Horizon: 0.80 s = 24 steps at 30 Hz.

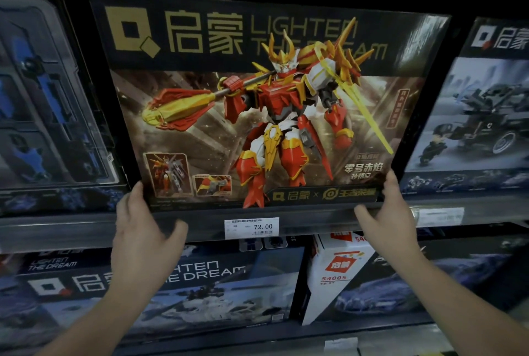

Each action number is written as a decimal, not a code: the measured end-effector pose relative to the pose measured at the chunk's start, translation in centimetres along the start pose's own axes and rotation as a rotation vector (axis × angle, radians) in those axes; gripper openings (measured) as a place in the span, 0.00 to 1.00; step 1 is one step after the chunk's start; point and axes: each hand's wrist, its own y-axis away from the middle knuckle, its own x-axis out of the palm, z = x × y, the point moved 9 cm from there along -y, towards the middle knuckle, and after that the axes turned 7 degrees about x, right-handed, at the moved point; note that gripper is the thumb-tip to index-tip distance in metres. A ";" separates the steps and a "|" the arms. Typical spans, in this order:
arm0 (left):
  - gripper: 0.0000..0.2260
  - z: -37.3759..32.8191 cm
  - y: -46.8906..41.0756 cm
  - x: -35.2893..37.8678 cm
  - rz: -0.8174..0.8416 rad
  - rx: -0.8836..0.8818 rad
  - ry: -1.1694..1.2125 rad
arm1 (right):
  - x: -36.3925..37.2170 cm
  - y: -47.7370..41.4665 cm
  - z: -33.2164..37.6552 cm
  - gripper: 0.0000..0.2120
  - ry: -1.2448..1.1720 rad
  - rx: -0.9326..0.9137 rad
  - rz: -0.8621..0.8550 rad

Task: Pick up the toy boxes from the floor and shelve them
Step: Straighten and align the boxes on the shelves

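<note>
L fingers (136, 192) run up the lower-left edge w/ thumb under the bottom edge, and R fingers (390, 184) do the same at lower right, so left hand (143, 229) & right hand (392, 218) each grasp a bottom corner of the toy box (266, 103). This box, black w/ red-gold robot art, faces out upright, slightly tilted, bottom edge at the shelf (71, 229) front lip just above a price tag (252, 227) reading 72.00; can't tell if it rests there. Blue-toy box (51, 98) to its L, dark vehicle box (481, 115) to its R, more boxes (200, 292) on the level below.
</note>
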 end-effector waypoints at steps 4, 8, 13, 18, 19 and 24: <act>0.34 -2.3 0.6 -1.5 -0.153 0.052 0.006 | -1.7 0.4 0.5 0.36 -0.101 -0.058 -0.018; 0.26 -9.1 2.1 0.8 -0.131 0.254 0.012 | -6.0 0.3 -0.2 0.28 -0.188 -0.162 -0.125; 0.21 -21.1 6.5 9.3 0.068 0.452 0.121 | -12.8 -2.6 -6.3 0.23 -0.253 -0.182 -0.181; 0.30 -31.9 10.1 21.0 0.329 0.421 0.224 | -21.5 -8.6 -16.5 0.26 -0.141 -0.045 -0.261; 0.33 -33.0 10.4 23.1 0.356 0.370 0.207 | -22.8 -9.9 -18.5 0.28 -0.112 -0.008 -0.259; 0.43 -34.6 10.7 28.2 0.266 0.106 0.117 | -25.3 -14.2 -25.9 0.41 0.002 0.134 -0.138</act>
